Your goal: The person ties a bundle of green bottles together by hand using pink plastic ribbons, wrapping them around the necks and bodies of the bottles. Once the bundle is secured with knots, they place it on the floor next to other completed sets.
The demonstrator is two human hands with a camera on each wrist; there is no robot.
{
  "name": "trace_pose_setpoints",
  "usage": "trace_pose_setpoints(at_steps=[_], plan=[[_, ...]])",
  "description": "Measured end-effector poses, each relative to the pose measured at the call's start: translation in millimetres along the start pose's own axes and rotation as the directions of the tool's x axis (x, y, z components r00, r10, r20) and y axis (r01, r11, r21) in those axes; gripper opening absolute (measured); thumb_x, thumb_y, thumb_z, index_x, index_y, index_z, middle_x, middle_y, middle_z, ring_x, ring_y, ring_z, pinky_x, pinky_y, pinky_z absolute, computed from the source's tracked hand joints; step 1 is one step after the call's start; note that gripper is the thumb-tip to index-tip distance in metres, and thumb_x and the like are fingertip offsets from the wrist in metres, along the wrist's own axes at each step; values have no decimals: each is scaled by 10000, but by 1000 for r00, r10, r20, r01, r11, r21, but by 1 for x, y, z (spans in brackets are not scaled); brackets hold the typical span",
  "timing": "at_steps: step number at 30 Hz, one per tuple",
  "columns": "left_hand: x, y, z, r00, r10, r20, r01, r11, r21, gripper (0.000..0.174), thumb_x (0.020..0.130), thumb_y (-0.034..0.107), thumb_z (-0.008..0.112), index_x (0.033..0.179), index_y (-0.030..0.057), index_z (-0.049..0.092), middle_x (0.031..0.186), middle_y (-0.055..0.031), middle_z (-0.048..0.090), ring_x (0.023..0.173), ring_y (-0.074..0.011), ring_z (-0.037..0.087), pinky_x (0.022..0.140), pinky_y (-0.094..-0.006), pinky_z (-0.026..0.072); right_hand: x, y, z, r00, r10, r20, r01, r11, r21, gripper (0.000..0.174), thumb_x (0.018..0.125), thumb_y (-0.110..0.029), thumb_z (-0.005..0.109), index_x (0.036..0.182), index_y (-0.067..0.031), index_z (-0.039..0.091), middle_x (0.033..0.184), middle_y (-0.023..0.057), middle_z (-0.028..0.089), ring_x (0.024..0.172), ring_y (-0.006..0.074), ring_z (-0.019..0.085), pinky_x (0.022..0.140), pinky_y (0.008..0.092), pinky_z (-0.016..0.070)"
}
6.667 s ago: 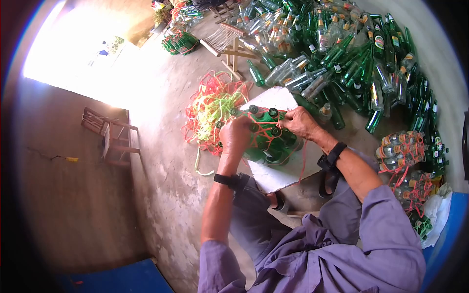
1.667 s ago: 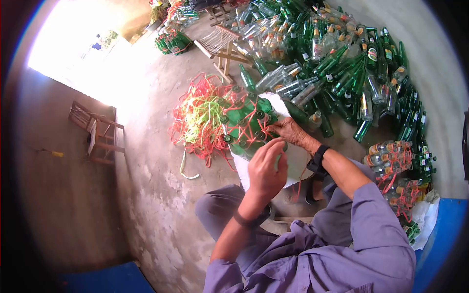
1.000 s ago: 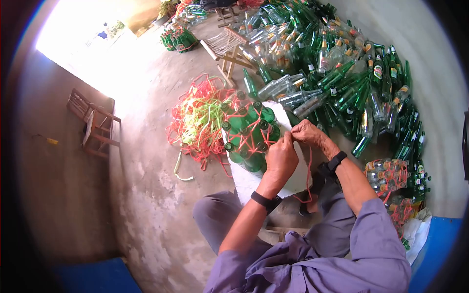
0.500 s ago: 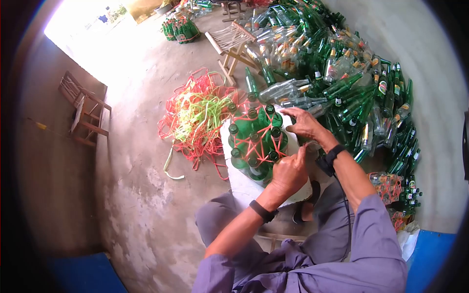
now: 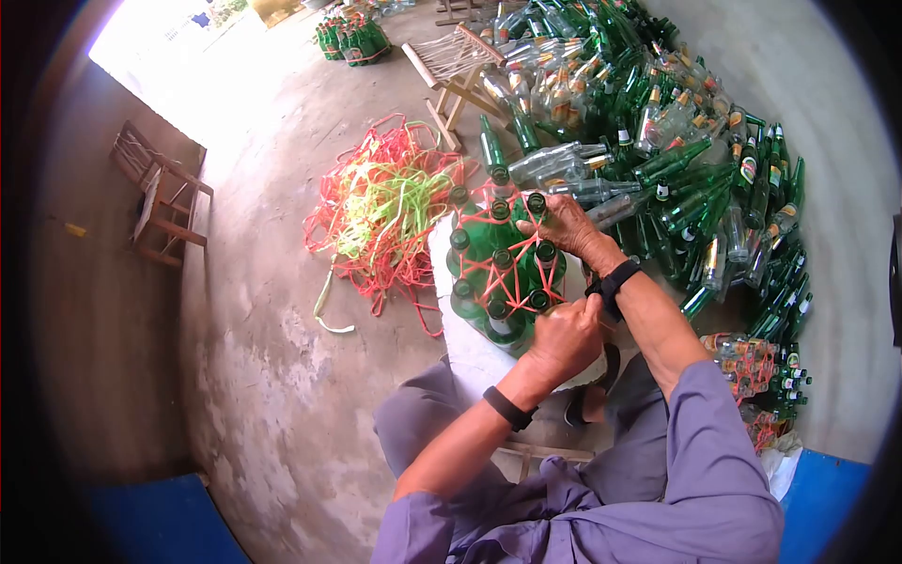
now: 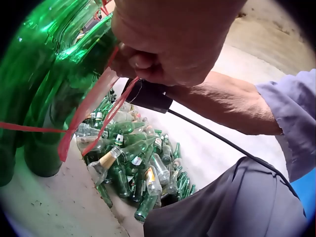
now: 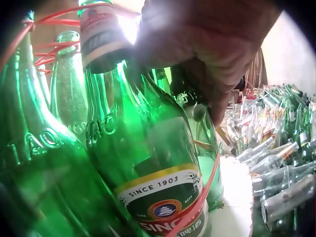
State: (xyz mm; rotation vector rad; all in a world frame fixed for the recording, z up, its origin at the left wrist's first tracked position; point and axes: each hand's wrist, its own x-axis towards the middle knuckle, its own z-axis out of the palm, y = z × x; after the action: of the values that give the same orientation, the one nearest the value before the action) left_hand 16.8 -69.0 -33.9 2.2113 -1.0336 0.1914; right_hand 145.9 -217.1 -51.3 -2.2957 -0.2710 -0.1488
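A bundle of green beer bottles (image 5: 479, 246) stands upright on a white board (image 5: 453, 324), its necks laced together with red plastic string (image 5: 512, 282). My left hand (image 5: 564, 338) is curled at the bundle's near right corner. In the left wrist view, red string (image 6: 91, 106) runs from the bundle up to the curled fingers of that hand. On the bundle's far right side, my right hand (image 5: 571, 228) grips a bottle by the neck. The right wrist view shows that hand over a labelled bottle (image 7: 148, 133), its fingertips partly hidden behind the glass.
A tangled heap of red and yellow-green string (image 5: 385, 211) lies left of the board. Loose bottles (image 5: 639, 141) pile up along the right wall. A folding stool (image 5: 453, 61) and another tied bundle (image 5: 352, 39) stand farther back. Tied clear bottles (image 5: 742, 367) sit at the right.
Earlier both hands met at the string right of the bundle. They have since parted: the right hand has moved onto a bottle neck, while the left has drawn down and right with the string.
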Motion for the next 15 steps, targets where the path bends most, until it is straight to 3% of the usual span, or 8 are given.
trace_pose_setpoints(at_steps=[2,5,6,7,10,11,13,15], plan=[[-6,-2,-5,1000,5,25,-5,1000,7,168,740,48,621,880,74,533,690,-80,626,596,-282,669,492,-406,545,-7,-11,-2,993,109,-53,-113,990,-78,393,812,-304,771,1117,-70,692,1020,208,704,958,411,671,853,462,553],[-16,-7,-15,999,45,0,-45,999,4,157,731,46,626,843,90,525,688,-76,621,594,-279,665,492,-408,538,-24,-16,5,973,109,-204,-138,982,-132,393,819,-375,755,1067,-73,718,956,212,714,913,425,679,807,476,562],[-21,-11,-18,998,55,7,-55,998,1,163,725,44,628,848,96,534,684,-73,616,592,-283,661,490,-412,530,-31,-11,13,955,55,-292,-96,987,-129,339,840,-361,771,1005,-68,725,817,224,690,823,442,668,689,493,551],[-26,-15,-23,998,65,14,-65,998,-1,169,720,43,630,853,103,544,679,-71,611,591,-287,658,488,-417,523,-39,-15,16,954,53,-294,-96,987,-132,339,840,-361,771,1005,-68,725,817,224,690,823,442,668,689,493,551],[-38,-31,-41,998,69,3,-70,998,5,151,727,65,629,860,115,578,684,-70,632,587,-285,660,495,-416,516,-61,-38,25,886,212,-413,-316,927,-201,374,871,-421,711,869,-46,717,780,208,690,773,437,678,622,520,554],[-43,-34,-46,996,85,-16,-85,996,14,117,740,92,632,841,116,577,678,-66,638,580,-275,663,493,-403,517,-69,-43,30,884,214,-416,-319,926,-201,374,871,-421,711,869,-46,717,780,208,690,773,437,678,622,520,554],[-49,-40,-52,999,51,-20,-51,999,0,138,751,93,629,885,124,629,693,-74,653,583,-291,660,512,-417,517,-82,-46,40,791,363,-492,-509,837,-201,452,853,-495,713,750,-56,731,738,251,676,772,465,677,679,525,572],[-55,-41,-59,998,58,-15,-58,998,2,140,752,74,629,889,105,632,696,-79,647,590,-295,658,520,-425,515,-93,-55,38,794,380,-474,-530,816,-233,473,849,-506,708,739,-47,732,732,257,674,772,470,678,692,527,575]])
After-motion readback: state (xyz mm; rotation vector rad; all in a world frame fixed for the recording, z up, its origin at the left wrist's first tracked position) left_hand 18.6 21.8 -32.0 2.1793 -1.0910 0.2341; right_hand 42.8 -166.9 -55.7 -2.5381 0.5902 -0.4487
